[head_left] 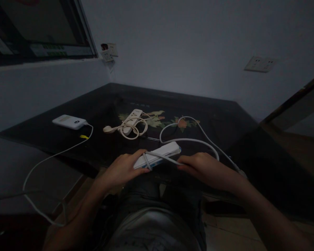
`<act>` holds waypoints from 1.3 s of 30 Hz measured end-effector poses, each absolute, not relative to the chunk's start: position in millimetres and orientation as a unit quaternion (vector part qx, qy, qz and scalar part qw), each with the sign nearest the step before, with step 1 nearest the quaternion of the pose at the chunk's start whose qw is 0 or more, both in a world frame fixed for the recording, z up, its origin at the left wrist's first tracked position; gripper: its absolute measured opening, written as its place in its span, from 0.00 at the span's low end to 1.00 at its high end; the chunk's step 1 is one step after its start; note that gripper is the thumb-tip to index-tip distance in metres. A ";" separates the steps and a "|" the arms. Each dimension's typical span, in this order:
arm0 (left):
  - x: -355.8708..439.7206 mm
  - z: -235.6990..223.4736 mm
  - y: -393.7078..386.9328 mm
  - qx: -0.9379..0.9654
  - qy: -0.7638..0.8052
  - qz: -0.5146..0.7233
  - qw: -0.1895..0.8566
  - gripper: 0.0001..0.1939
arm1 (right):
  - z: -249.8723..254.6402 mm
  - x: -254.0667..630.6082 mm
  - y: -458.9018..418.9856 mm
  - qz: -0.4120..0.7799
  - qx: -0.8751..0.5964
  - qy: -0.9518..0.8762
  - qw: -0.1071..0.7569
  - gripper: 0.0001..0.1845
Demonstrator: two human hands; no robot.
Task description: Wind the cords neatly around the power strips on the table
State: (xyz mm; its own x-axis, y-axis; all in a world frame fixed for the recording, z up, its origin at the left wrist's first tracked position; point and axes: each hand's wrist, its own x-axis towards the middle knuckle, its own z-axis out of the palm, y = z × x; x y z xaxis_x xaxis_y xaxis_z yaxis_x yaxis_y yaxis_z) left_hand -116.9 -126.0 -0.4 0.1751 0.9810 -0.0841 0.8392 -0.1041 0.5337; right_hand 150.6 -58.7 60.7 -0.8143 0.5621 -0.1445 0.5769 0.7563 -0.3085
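Observation:
My left hand (129, 165) grips one end of a white power strip (162, 150), held tilted above the table's front edge. A grey-white cord (163, 156) loops around the strip near my left fingers. My right hand (199, 165) pinches that cord just right of the strip. From there the rest of the cord curves over the tabletop in a wide loop, and its far end lies by my right wrist. Behind the strip rests a second power strip (133, 120), its own cord coiled over it and its plug to the left.
A white device (70, 121), perhaps a power bank, lies on the dark table (99, 101) at left. Its thin white cable (42, 160) hangs over the edge towards my left arm. A yellow scrap (84, 137) is near it. Wall sockets (260, 64) are behind.

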 end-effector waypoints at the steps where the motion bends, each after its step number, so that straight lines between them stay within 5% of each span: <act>1: -116.6 -1.6 -125.9 0.724 0.629 0.155 0.239 0.29 | 59.5 149.7 -62.1 -0.183 0.304 0.935 0.019 0.12; 31: -98.5 -17.7 -106.0 0.629 0.598 0.377 0.324 0.28 | 41.2 119.7 -99.8 -0.245 0.289 0.925 -0.033 0.10; 39: -86.7 -24.9 -104.6 0.475 0.531 0.441 0.546 0.30 | 22.6 131.8 -85.6 -0.222 0.313 0.920 -0.085 0.11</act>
